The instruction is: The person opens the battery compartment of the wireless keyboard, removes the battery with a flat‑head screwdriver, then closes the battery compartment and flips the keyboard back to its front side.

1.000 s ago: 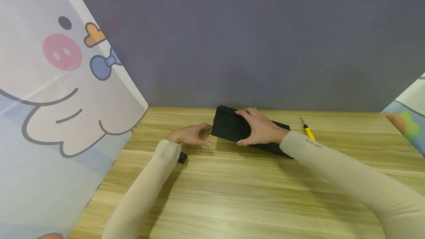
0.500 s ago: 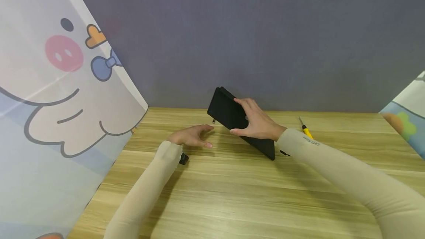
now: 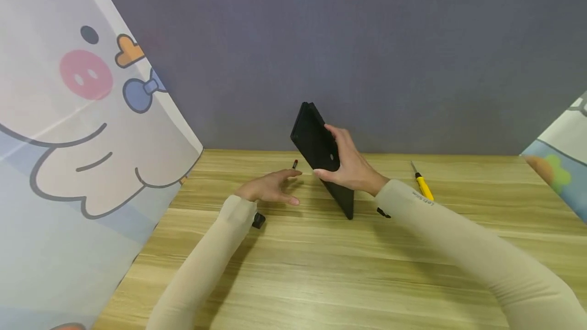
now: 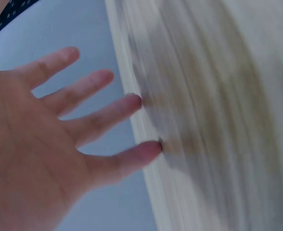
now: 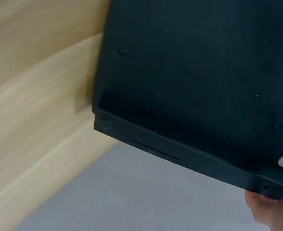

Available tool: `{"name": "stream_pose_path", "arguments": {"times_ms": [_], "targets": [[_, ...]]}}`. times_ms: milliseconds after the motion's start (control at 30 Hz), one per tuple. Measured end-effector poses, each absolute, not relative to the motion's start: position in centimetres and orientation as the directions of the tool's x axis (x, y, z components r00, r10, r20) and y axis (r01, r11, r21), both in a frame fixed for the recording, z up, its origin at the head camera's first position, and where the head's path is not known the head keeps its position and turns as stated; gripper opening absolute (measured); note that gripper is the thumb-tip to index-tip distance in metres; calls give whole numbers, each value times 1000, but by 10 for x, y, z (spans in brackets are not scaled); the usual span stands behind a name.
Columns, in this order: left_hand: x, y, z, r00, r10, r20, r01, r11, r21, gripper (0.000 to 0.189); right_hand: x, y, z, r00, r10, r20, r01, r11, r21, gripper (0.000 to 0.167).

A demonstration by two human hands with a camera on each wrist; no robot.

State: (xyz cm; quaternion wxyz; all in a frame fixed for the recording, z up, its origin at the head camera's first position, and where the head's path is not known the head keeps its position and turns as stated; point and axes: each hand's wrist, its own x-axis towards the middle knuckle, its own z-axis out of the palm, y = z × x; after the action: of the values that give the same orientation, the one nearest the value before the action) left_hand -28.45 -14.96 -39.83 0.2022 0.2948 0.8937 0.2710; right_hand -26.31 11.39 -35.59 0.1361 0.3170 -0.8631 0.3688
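My right hand [image 3: 350, 164] grips a flat black keyboard-like device [image 3: 316, 141] by its long sides, thumb on the near side and fingers over the far one. It is raised and steeply tilted, its lower end down near the tabletop. In the right wrist view, the device [image 5: 189, 72] shows small screws, a thick ridge along one edge and a pale oval mark. To its left, my left hand [image 3: 272, 187] holds nothing and stays apart from it. The left wrist view shows that hand [image 4: 40, 139] with its fingers spread beside the wood.
A yellow-handled screwdriver [image 3: 424, 187] lies on the wooden table [image 3: 293, 269] to the right. A small black piece [image 3: 383, 213] is beside my right sleeve. Behind the left hand lies a small dark red-ended stick-like object [image 3: 295, 164]. A grey wall [image 3: 367, 55] closes the back.
My right hand has lifted the left end of the black device and tipped it steeper, shifting slightly left. The small stick-like object and black piece have come into view. The left hand barely moved.
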Motion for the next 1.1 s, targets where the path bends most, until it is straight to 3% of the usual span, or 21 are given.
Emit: {"name": "stream_pose_path", "arguments": {"times_ms": [200, 433, 833, 1100], "targets": [[-283, -141, -400, -712, 695, -100, 492, 596, 635, 91, -263, 109, -362, -739, -375, 560, -671, 483, -562, 99], [-285, -136, -398, -716, 697, -45, 517, 573, 637, 97, -264, 98, -365, -685, -328, 650, -726, 381, -573, 101], [-285, -132, -400, -686, 726, -53, 495, 519, 697, 114, -262, 87, -372, -624, -305, 720, -782, 250, -571, 99], [-282, -125, -401, -670, 739, -78, 511, 534, 674, 118, -260, 99, -375, -636, -333, 696, -765, 149, -627, 103]]}}
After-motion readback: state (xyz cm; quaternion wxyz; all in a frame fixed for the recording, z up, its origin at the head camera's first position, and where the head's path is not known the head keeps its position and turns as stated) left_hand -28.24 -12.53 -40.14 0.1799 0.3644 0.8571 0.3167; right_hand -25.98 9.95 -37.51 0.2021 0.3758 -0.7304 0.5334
